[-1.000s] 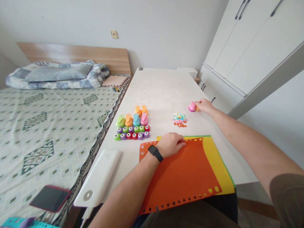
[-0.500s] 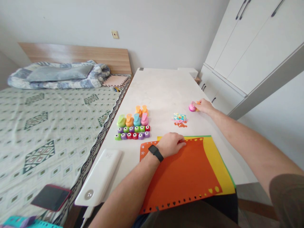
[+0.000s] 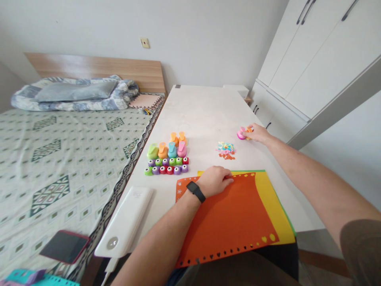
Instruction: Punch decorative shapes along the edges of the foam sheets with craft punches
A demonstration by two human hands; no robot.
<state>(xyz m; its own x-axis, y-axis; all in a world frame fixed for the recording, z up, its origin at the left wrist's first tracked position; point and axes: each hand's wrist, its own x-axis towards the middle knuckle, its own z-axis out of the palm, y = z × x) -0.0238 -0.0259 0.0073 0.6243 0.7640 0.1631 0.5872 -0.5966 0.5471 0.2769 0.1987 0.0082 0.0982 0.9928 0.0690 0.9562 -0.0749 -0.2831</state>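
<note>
My left hand (image 3: 214, 181), with a black watch (image 3: 195, 191) at its wrist, rests at the top edge of an orange sheet of paper (image 3: 229, 216). Its fingers are curled and closed at that edge. Shaped holes run along the sheet's margins. Under it lie a yellow sheet (image 3: 276, 214) and a sliver of green. Farther off on the right, my right hand (image 3: 256, 133) closes its fingers around an orange craft punch (image 3: 249, 130), partly hidden by them. A pink craft punch (image 3: 241, 134) stands touching or very near the fingertips. Small paper cut-outs (image 3: 226, 150) lie in a pile between both hands.
Rows of colourful craft punches (image 3: 166, 157) stand on the white table (image 3: 205, 111) at left. Nearer me is a white power bank-like device (image 3: 125, 222) with a cable. A bed (image 3: 77, 159) with a phone-like device (image 3: 64, 246) adjoins the left side; white cabinets (image 3: 321, 51) rise right.
My right hand has shifted very slightly at the orange craft punch, and more of the pink punch shows. My left hand stays on the orange sheet.
</note>
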